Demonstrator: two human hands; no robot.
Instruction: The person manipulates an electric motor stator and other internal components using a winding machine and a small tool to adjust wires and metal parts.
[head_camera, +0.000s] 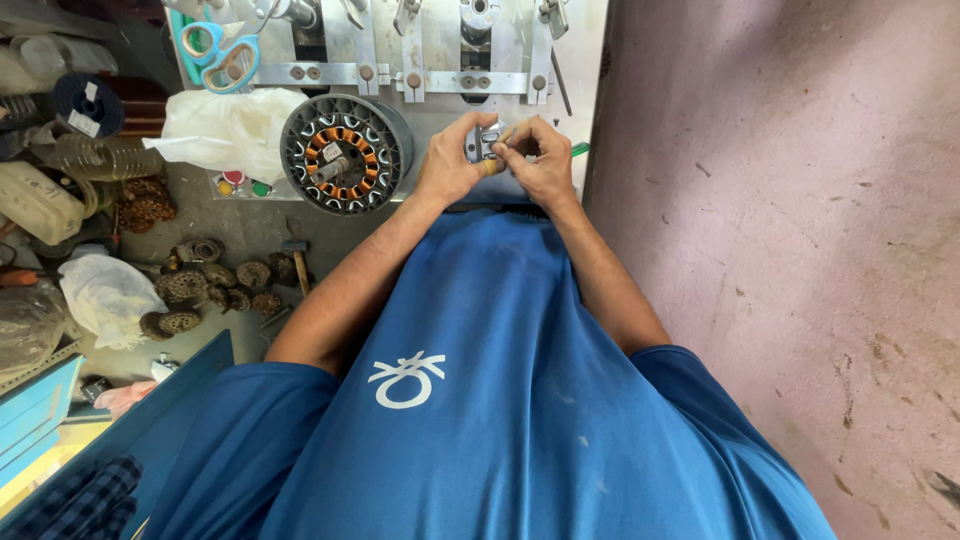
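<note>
The person wears a plain blue short-sleeved T-shirt (500, 400) with a small white emblem (405, 378) on the chest, well behind the hands. A few pale specks dot the cloth below the emblem. The sleeves end above the elbows, leaving both forearms bare. The left hand (452, 160) and right hand (545, 160) are bare too, without gloves.

Shiny bare metal on the small part (483, 143) between the hands, copper windings gleaming in the grey ribbed motor core (343, 153) (dull casting), glossy plastic scissors (222, 52), rough matt pink wall (780, 200).
</note>
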